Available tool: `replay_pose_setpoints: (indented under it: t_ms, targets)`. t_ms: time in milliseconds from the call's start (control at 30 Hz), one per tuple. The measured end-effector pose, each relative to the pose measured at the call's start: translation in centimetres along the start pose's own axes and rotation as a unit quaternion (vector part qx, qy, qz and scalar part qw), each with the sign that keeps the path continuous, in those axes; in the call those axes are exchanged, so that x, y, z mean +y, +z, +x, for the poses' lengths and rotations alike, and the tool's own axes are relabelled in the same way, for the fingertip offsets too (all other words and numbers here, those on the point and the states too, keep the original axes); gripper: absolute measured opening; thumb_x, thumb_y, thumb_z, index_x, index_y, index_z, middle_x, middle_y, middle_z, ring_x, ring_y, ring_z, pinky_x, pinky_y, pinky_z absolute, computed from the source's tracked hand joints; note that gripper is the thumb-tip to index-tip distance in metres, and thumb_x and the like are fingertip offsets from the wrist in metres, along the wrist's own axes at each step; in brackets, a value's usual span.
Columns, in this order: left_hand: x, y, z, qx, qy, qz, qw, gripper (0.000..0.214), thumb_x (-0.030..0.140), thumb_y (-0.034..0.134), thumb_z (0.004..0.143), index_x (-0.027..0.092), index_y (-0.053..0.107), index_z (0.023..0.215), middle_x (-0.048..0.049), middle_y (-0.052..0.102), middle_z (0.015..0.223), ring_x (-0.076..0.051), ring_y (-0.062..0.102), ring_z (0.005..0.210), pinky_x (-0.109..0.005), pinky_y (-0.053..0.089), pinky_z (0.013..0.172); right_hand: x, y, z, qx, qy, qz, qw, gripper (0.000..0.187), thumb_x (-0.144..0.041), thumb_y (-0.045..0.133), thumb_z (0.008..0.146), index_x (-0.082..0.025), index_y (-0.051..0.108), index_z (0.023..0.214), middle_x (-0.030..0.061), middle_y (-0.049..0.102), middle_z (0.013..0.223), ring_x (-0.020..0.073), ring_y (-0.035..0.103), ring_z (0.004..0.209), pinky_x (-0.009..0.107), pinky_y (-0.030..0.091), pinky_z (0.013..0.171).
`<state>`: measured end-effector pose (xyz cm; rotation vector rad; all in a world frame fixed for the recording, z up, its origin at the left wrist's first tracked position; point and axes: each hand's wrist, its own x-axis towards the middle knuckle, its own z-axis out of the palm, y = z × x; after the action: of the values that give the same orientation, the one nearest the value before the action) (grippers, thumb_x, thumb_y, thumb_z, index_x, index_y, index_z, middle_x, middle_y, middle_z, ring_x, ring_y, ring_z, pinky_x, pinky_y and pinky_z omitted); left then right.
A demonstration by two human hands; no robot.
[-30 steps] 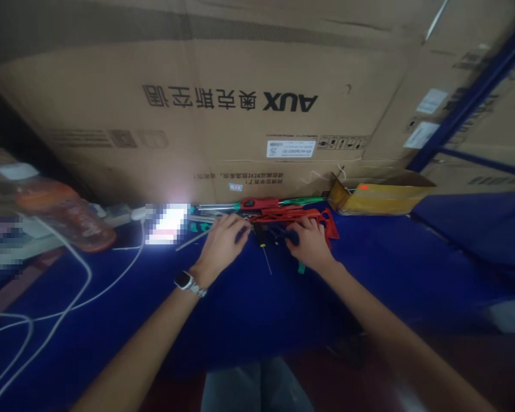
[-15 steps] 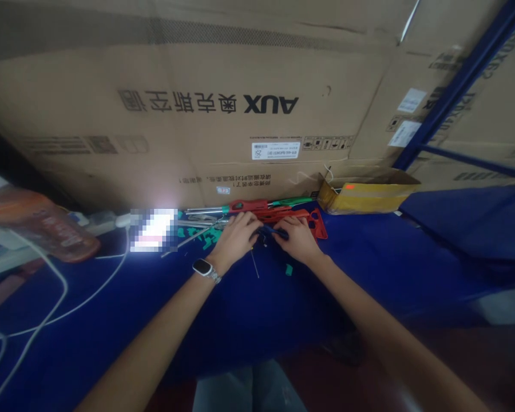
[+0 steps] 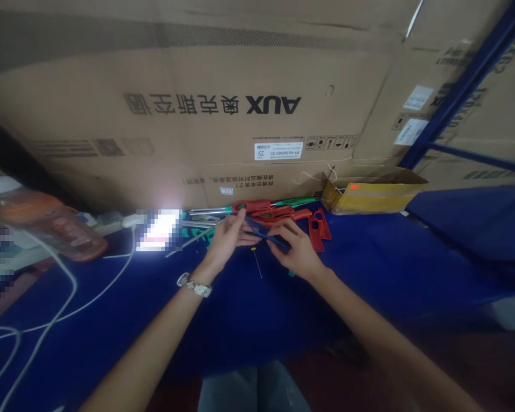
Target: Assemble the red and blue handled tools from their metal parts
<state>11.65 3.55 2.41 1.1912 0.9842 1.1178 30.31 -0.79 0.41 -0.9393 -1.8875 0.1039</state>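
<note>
A long, narrow blue plastic casing piece (image 3: 261,230), like a utility lighter's shell, is raised at a slant between both hands. My left hand (image 3: 228,237) has its left end at the thumb and fingers, palm turned inward. My right hand (image 3: 295,249) pinches the other end, thumb below and fingers above. Just beyond the fingers lies a red utility lighter (image 3: 252,206) with several other red casing parts (image 3: 320,226). A thin rod with a yellow end (image 3: 257,263) rests on the blue table surface below the hands. Fingers cover part of the blue piece.
Small green pieces (image 3: 193,233) and metal tubes (image 3: 210,211) lie left of the hands. Further left are a lit blurred screen (image 3: 158,229), white cables (image 3: 72,286) and a drink bottle (image 3: 54,223). A yellow box (image 3: 373,197) stands right, before a large carton (image 3: 197,68).
My left hand has turned over, palm inward, and its watch has rotated out of sight. The blue casing piece is now lifted and tilted into view. The view has shifted slightly.
</note>
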Motion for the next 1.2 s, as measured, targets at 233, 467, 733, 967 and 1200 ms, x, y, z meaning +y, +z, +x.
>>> replay_pose_setpoints:
  t_ms: [233,467,733,967,1200]
  targets:
    - [-0.2,-5.2,-3.5,0.071,-0.055,-0.066,0.994,0.027,0.016,0.072,0.085,0.017,0.052,0.103,-0.004,0.075,0.073,-0.018,0.075,0.067,-0.033,0.064,0.072,-2.9,3.1,-0.2,-0.125,-0.017,0.013,0.992,0.028,-0.016,0.056,0.087,-0.025,0.06,0.113,0.0107,0.056,0.122,0.0216,0.062,0.111,0.037,0.054,0.096]
    - [-0.8,-10.2,-6.0,0.074,-0.019,-0.033,0.997,0.028,0.026,0.079,0.077,0.015,0.063,0.097,-0.0076,0.077,0.086,-0.021,0.077,0.076,-0.036,0.064,0.077,-3.1,4.9,0.3,-0.13,0.07,0.033,0.989,0.05,-0.023,0.067,0.083,-0.025,0.052,0.13,0.0058,0.066,0.108,0.023,0.065,0.104,0.042,0.05,0.098]
    - [-1.6,-12.1,-7.6,0.132,0.135,0.296,0.936,0.014,0.029,0.071,0.083,0.019,0.07,0.092,-0.006,0.073,0.095,-0.022,0.069,0.089,-0.041,0.057,0.086,-3.3,5.7,0.8,-0.205,0.03,-0.076,0.975,0.039,-0.025,0.073,0.083,-0.025,0.061,0.12,0.0054,0.073,0.114,0.0271,0.059,0.111,0.046,0.038,0.099]
    - [-1.2,-12.4,-5.7,0.104,0.206,0.458,0.859,0.01,0.018,0.059,0.089,0.021,0.069,0.089,-0.0035,0.068,0.09,-0.019,0.064,0.083,-0.037,0.053,0.082,-3.3,5.2,1.1,-0.244,0.003,-0.112,0.963,0.039,-0.032,0.074,0.082,-0.023,0.063,0.118,0.0064,0.074,0.11,0.0272,0.059,0.107,0.043,0.035,0.096]
    - [0.7,-12.7,-1.6,0.067,0.184,0.666,0.72,0.015,0.02,0.065,0.084,0.019,0.068,0.099,-0.0128,0.067,0.105,-0.034,0.06,0.104,-0.049,0.048,0.087,-1.8,8.6,7.0,-0.201,0.057,-0.142,0.968,0.013,-0.022,0.059,0.088,-0.022,0.07,0.096,0.0065,0.074,0.103,0.0241,0.063,0.098,0.039,0.042,0.088]
